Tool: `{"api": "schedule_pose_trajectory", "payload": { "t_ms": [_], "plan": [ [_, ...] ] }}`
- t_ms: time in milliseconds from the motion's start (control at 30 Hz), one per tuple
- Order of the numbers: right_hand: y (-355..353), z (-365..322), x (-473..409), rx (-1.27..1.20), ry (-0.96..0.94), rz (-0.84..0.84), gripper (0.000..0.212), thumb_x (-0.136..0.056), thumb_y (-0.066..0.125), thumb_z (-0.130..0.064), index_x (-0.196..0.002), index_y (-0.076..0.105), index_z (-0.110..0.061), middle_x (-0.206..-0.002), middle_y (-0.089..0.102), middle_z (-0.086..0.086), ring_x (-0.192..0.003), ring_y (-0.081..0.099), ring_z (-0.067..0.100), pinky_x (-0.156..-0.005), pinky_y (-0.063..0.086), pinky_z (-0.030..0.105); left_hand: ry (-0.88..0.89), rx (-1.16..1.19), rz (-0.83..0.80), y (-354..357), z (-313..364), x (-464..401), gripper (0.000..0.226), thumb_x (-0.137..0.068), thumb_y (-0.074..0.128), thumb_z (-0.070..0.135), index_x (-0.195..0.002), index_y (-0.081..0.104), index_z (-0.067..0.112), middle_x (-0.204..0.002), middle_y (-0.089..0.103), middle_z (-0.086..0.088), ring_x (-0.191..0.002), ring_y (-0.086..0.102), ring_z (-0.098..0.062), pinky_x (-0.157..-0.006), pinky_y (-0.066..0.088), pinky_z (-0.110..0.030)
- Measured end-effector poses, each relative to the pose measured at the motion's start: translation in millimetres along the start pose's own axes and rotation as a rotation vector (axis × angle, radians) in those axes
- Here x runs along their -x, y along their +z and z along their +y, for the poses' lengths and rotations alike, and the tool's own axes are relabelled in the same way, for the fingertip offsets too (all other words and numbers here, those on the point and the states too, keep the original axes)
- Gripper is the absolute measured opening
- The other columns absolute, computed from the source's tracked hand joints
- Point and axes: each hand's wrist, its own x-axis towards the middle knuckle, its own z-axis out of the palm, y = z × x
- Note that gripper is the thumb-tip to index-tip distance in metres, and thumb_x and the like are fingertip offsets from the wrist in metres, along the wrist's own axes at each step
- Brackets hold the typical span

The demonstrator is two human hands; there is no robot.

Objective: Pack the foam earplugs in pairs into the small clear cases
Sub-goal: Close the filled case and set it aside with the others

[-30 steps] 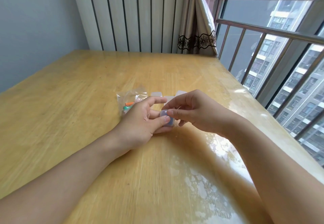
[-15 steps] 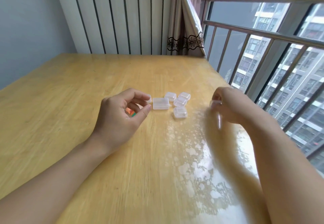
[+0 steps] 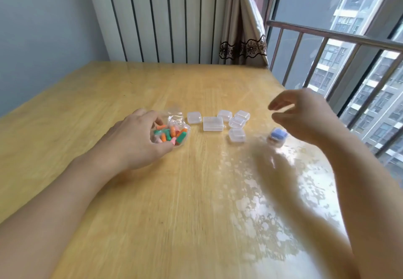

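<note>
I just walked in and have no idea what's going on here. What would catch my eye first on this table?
Probably the crinkly clear plastic bag of orange, green and pink foam earplugs, left of centre on the yellow wooden table, with the left hand reaching into it. Right of it sits a cluster of small empty clear plastic cases. Farther right, one small clear case holding blue earplugs lies below the open right hand.

Wooden table [image 3: 152, 202], glossy; striped wall panel [image 3: 161, 17] at far edge; lace-trimmed curtain [image 3: 246, 38] far right; metal railing [image 3: 340, 38] right.
</note>
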Motion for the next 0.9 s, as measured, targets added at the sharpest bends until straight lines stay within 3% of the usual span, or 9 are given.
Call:
{"api": "schedule_pose_trajectory", "payload": {
  "t_ms": [100,200,300,400,500,567,667,767,900],
  "plan": [
    [32,-52,26,-0.161,-0.335,-0.146,0.019,-0.087,0.069,-0.007,-0.095,0.080,-0.020,-0.090,0.076,-0.008,-0.079,0.070,0.007,-0.070,0.053,0.020,0.032,0.035,-0.005,4,2,-1,0.037,-0.076,0.070,0.047,-0.108,0.060,0.031,-0.104,0.059,0.014,-0.092,0.060,-0.013,-0.076,0.048,-0.032],
    [71,-78,46,-0.154,-0.490,-0.307,0.022,-0.091,0.067,-0.014,-0.108,0.079,-0.023,-0.091,0.074,-0.008,-0.075,0.064,0.009,-0.073,0.052,0.022,0.035,0.074,0.013,8,2,-3,0.034,-0.075,0.072,0.050,-0.103,0.065,0.031,-0.100,0.062,0.014,-0.092,0.062,-0.013,-0.079,0.052,-0.033],
    [89,-79,46,-0.109,-0.456,-0.282,0.023,-0.093,0.066,-0.026,-0.114,0.075,-0.030,-0.080,0.068,-0.008,-0.068,0.057,0.008,-0.073,0.054,0.034,0.044,0.104,0.024,11,0,-3,0.039,-0.075,0.071,0.061,-0.103,0.063,0.036,-0.103,0.061,0.018,-0.092,0.062,-0.009,-0.081,0.052,-0.031],
    [86,-75,37,-0.087,-0.385,-0.123,0.013,-0.087,0.070,-0.032,-0.098,0.074,-0.026,-0.071,0.065,-0.009,-0.066,0.058,0.008,-0.068,0.054,0.036,0.042,0.088,0.025,15,-1,-4,0.043,-0.075,0.067,0.067,-0.105,0.064,0.036,-0.105,0.059,0.018,-0.093,0.062,-0.010,-0.083,0.053,-0.034],
    [68,-57,21,0.029,-0.188,0.026,0.024,-0.079,0.074,-0.035,-0.099,0.065,-0.024,-0.083,0.065,-0.007,-0.078,0.060,0.017,-0.064,0.047,0.034,0.017,0.067,0.067,17,2,-4,0.030,-0.079,0.065,0.057,-0.099,0.064,0.034,-0.100,0.057,0.016,-0.092,0.060,-0.013,-0.079,0.050,-0.033],
    [60,-44,16,0.060,-0.083,-0.065,0.035,-0.075,0.079,-0.035,-0.104,0.062,-0.023,-0.089,0.062,-0.006,-0.073,0.062,0.016,-0.056,0.043,0.030,0.000,0.038,0.102,18,2,-5,0.025,-0.081,0.064,0.051,-0.095,0.064,0.031,-0.096,0.058,0.014,-0.091,0.060,-0.017,-0.078,0.050,-0.034],
    [60,-35,13,0.012,-0.055,-0.156,0.033,-0.075,0.082,-0.027,-0.104,0.068,-0.019,-0.097,0.065,0.000,-0.061,0.064,0.014,-0.049,0.042,0.023,-0.032,0.047,0.153,19,4,-5,0.022,-0.080,0.065,0.050,-0.088,0.063,0.030,-0.090,0.061,0.010,-0.086,0.060,-0.018,-0.074,0.051,-0.034],
    [59,-32,8,0.005,-0.072,-0.177,0.030,-0.079,0.081,-0.023,-0.105,0.069,-0.015,-0.102,0.067,0.003,-0.069,0.064,0.017,-0.054,0.048,0.022,0.007,0.160,0.248,18,8,-4,0.026,-0.077,0.072,0.052,-0.085,0.062,0.029,-0.080,0.056,0.011,-0.076,0.057,-0.012,-0.065,0.046,-0.030],
    [55,-33,10,-0.048,-0.084,-0.245,0.028,-0.080,0.083,-0.027,-0.102,0.069,-0.016,-0.102,0.069,0.000,-0.074,0.061,0.012,-0.055,0.043,0.013,0.184,0.411,0.383,15,18,1,0.024,-0.073,0.083,0.038,-0.087,0.067,0.026,-0.072,0.056,0.009,-0.061,0.051,-0.008,-0.058,0.043,-0.019]
  ]
}}
